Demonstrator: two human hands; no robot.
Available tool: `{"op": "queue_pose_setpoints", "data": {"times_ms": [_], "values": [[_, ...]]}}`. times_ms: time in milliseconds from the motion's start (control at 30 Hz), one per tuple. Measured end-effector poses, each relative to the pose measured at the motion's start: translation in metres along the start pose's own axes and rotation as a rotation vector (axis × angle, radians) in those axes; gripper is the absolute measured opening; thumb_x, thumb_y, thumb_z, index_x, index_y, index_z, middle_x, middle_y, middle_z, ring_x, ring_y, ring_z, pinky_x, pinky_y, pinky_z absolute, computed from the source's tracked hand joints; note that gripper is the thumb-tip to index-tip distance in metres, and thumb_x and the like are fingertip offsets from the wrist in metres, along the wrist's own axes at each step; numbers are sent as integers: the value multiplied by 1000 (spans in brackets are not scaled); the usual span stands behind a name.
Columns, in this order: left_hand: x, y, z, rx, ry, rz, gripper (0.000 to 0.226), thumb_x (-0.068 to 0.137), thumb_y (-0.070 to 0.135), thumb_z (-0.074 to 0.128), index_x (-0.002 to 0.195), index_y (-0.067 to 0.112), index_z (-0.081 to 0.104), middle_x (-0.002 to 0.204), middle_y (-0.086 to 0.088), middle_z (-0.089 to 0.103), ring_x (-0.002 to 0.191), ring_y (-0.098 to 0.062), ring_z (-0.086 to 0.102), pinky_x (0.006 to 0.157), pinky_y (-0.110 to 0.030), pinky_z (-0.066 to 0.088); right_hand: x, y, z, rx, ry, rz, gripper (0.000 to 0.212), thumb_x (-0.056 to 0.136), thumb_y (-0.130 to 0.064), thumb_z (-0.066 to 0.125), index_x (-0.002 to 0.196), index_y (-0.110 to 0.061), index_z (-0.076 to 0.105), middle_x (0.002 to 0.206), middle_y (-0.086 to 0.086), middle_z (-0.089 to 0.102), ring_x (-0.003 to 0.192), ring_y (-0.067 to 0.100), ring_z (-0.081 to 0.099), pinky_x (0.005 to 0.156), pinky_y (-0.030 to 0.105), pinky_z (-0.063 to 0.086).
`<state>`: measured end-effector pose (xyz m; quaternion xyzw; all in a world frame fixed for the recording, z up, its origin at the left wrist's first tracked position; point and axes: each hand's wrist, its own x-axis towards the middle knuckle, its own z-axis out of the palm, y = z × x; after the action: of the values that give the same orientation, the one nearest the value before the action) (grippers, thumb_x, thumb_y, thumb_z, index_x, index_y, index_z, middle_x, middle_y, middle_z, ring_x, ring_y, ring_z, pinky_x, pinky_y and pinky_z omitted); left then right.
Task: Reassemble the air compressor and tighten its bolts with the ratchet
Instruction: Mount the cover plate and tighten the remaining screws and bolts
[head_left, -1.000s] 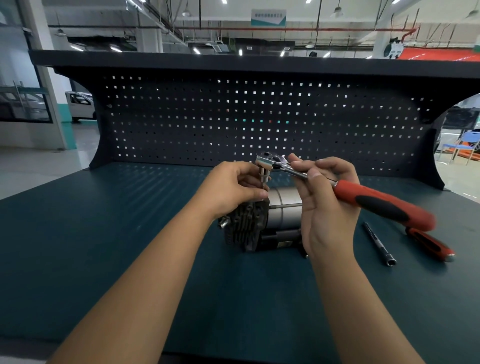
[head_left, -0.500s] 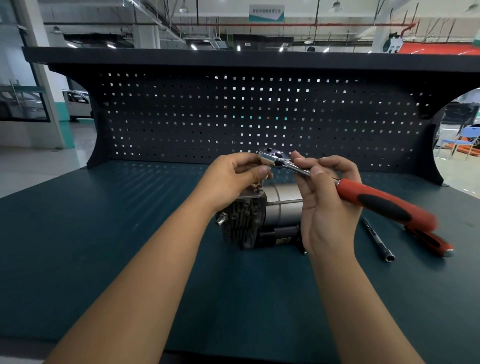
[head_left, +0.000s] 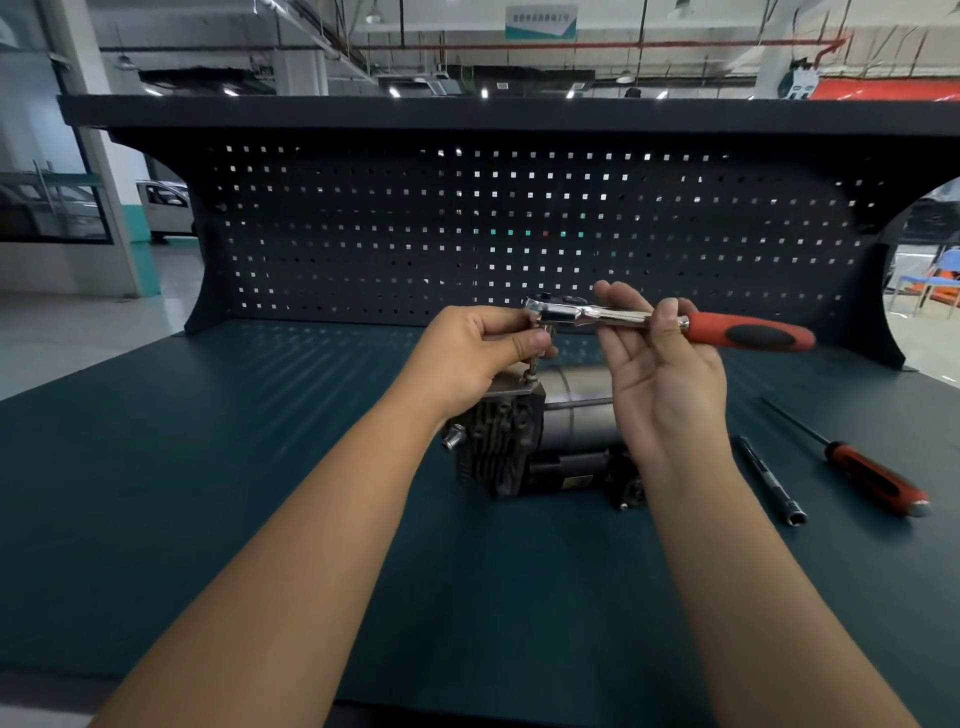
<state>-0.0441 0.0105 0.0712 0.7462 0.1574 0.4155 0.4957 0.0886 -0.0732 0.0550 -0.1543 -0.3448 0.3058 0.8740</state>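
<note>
The air compressor (head_left: 519, 441), a dark finned head on a silver cylinder, lies on the green bench top. A ratchet (head_left: 613, 314) with a chrome head and a red and black handle (head_left: 748, 332) hovers above it, its socket and bit pointing down at a bolt (head_left: 531, 370) on the compressor's top edge. My left hand (head_left: 483, 348) pinches the socket under the ratchet head. My right hand (head_left: 660, 374) holds the chrome shank between thumb and fingers, palm towards me, fingers loosely spread.
A thin black extension bar (head_left: 771, 480) and a red-handled screwdriver (head_left: 872, 475) lie on the bench (head_left: 208, 493) right of the compressor. A dark pegboard (head_left: 467, 223) walls off the back of the bench.
The ratchet handle has swung up from a downward slant to nearly level, pointing right. My right hand has opened out along the shank. My left hand stays at the socket.
</note>
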Motion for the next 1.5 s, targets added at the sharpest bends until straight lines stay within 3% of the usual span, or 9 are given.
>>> {"op": "queue_pose_setpoints", "data": {"times_ms": [167,433,533,667,1033,1200,1300,1367,1500], "values": [[1,-1,0,36,17,41,13,87,13,64,87,25,70,74,8,73,73,-1,68,66,-16,54,22,8,2,76,75,166,20,104,-14,34,113,2,43,81,12,74,82,23,73,66,29,59],[1,-1,1,61,5,72,14,88,12,64,87,25,70,71,12,72,76,3,67,66,-10,49,49,18,14,139,146,404,16,104,-12,35,100,-3,49,65,9,71,65,17,71,59,36,60],[2,-2,0,48,5,65,13,88,12,64,88,24,70,72,12,73,78,2,68,66,-11,49,54,20,18,113,173,426,16,104,-13,36,98,-7,50,72,7,67,66,15,68,65,38,59],[3,-2,1,60,15,67,12,88,16,64,89,27,70,75,13,73,80,2,68,66,-10,49,51,16,16,123,203,357,20,104,-12,36,91,-5,50,79,6,57,54,14,69,53,30,59],[2,-6,0,65,4,40,11,88,20,62,91,29,68,86,9,75,84,-4,69,74,-22,56,31,5,12,75,166,216,14,103,-14,39,103,-3,46,64,6,67,69,22,73,59,31,58],[2,-6,0,54,-11,31,14,90,19,61,94,29,68,89,8,74,89,-4,69,77,-22,56,14,-2,4,-21,40,190,55,102,-4,33,65,-10,74,80,5,74,89,23,72,77,35,57],[2,-4,1,48,-12,31,15,90,18,61,97,28,68,92,8,74,89,-2,68,80,-21,56,5,0,-2,-45,21,114,26,102,-1,33,108,10,56,92,9,72,96,26,70,77,33,57],[1,-4,1,54,-2,21,15,89,18,61,99,27,68,95,5,74,90,-4,69,84,-26,55,1,2,-5,-67,6,45,32,102,-1,33,130,14,37,95,8,71,100,27,69,80,32,56],[0,-4,0,43,-1,8,15,89,15,61,98,25,69,95,3,74,89,-6,70,80,-27,57,-11,0,-2,-117,-29,-84,33,101,0,36,134,5,30,97,7,71,102,26,67,87,34,54]]}}
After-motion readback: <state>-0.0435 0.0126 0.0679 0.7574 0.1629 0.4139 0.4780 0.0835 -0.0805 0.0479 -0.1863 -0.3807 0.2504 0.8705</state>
